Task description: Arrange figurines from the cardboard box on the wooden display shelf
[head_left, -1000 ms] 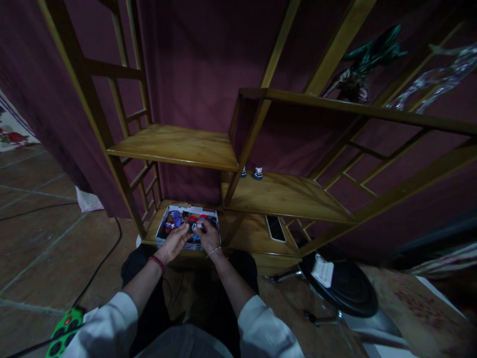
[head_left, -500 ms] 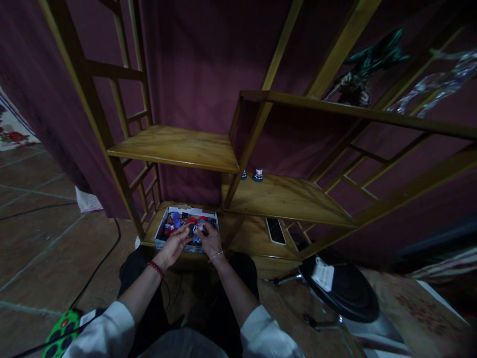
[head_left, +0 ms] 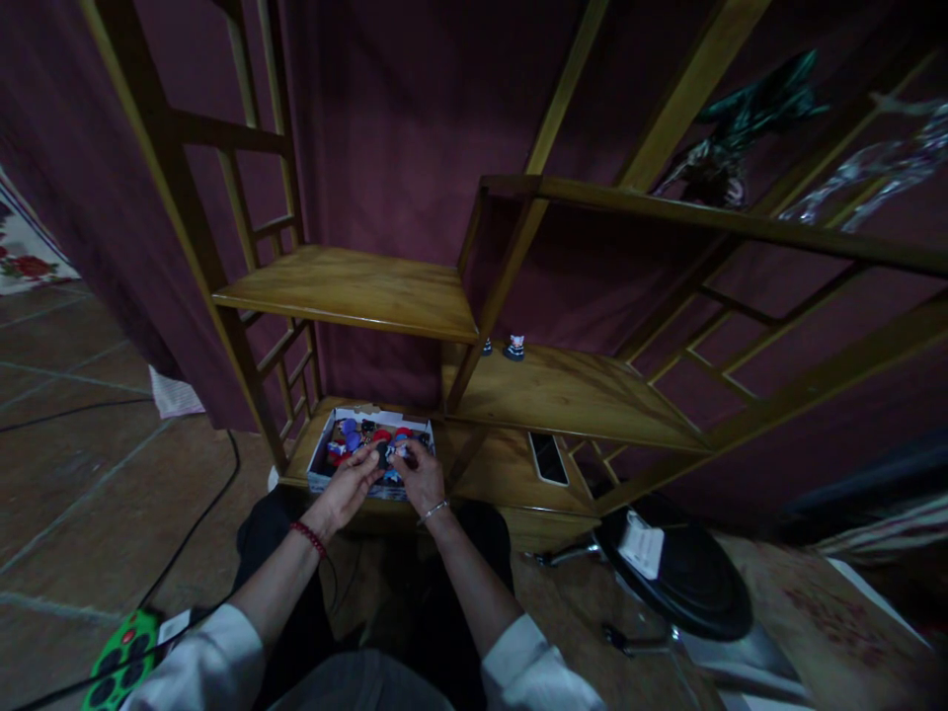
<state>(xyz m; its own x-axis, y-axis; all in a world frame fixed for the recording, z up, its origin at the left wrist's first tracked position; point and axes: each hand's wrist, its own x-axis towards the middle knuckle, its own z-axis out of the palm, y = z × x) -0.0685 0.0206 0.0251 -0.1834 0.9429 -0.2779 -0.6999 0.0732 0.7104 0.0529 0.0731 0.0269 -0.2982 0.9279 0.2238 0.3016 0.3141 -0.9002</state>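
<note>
Hands (head_left: 354, 482) side by side over the box (head_left: 318, 483), figurine (head_left: 384, 453) between them.

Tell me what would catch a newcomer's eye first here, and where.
Probably the box of colourful pieces on the lowest shelf, where the left hand and right hand hold a black-and-white item. Next, perhaps, the bright green power strip on the floor at the picture's lower left.
</note>
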